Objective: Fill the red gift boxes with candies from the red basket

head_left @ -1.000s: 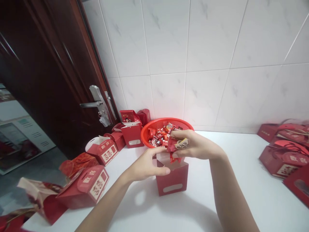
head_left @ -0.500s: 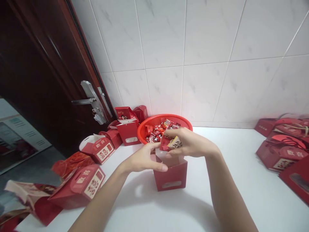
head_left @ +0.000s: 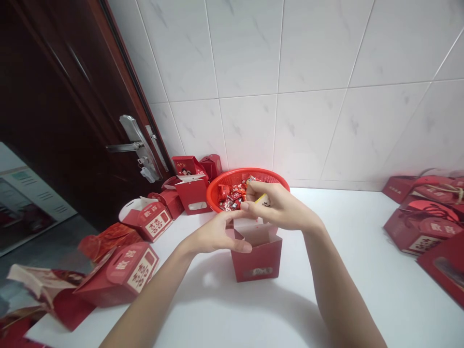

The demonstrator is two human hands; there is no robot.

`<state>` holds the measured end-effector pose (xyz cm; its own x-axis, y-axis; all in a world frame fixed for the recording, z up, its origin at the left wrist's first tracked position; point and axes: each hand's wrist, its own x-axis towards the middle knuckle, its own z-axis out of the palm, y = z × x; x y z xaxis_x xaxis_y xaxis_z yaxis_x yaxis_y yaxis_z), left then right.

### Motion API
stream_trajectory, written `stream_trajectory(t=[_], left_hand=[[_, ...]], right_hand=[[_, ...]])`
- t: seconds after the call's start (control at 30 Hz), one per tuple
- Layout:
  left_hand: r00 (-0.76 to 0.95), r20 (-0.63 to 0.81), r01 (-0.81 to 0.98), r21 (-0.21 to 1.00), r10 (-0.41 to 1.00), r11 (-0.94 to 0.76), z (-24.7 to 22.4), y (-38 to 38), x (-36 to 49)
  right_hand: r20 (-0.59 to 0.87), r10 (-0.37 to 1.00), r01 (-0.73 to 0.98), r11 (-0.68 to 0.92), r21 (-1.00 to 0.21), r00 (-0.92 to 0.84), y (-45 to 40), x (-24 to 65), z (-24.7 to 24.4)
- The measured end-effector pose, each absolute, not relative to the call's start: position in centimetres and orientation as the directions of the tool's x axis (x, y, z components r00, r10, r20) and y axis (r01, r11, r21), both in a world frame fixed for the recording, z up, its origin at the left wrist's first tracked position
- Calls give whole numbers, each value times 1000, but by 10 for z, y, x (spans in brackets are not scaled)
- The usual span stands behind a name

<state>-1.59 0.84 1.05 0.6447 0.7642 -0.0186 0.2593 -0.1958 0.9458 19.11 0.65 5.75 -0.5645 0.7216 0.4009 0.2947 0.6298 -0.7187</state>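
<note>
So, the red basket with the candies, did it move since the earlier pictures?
No. The red basket keeps its place against the tiled wall, under the same vertical tile joint; only the camera view has shifted.

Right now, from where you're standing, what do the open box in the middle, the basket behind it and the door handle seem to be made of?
Box: thin card, smooth red outside, pale inside; its flat walls and cut edges show it.
Basket: probably plastic, bright red, with a meshed wall.
Handle: silvery metal by its shine, though possibly just plated.
</note>
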Motion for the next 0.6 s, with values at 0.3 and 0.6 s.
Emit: stream_trajectory(t=[0.3, 0.6], left_hand=[[650, 1, 258, 940, 760, -223, 12, 7, -15], [676, 39, 181, 959, 736, -217, 9, 8, -16]], right_hand=[[339, 653, 370, 700, -611, -677, 16, 182, 51], [166, 722, 549, 636, -542, -672, 6, 199, 58]])
